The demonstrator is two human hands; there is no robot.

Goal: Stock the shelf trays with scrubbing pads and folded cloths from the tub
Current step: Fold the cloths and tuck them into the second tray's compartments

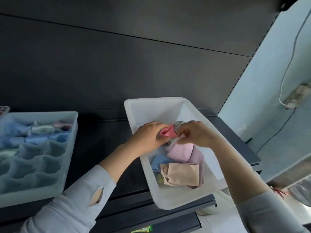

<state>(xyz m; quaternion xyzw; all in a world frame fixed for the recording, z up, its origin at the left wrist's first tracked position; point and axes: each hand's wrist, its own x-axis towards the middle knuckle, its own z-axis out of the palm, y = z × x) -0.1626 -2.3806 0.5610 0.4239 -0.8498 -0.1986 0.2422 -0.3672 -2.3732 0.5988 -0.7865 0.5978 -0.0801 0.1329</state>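
A white plastic tub (143, 113) stands on the dark shelf at centre right. Both hands are over it. My left hand (148, 137) grips a rolled pink cloth (168, 133), and my right hand (198, 133) pinches the same cloth's edge from the right. Below them in the tub lie a lilac cloth (182, 153), a beige textured cloth (180, 174) and a blue cloth (159, 163). At the left sits a translucent divided tray (67, 158); its far cells hold rolled blue, green and pink cloths (36, 135).
A dark back panel (134, 56) rises behind the shelf. The shelf's front edge (168, 209) runs below the tub. At the right are a pale wall with a white cable (286, 78) and another shelf's corner. A second tray's corner (4, 109) shows at far left.
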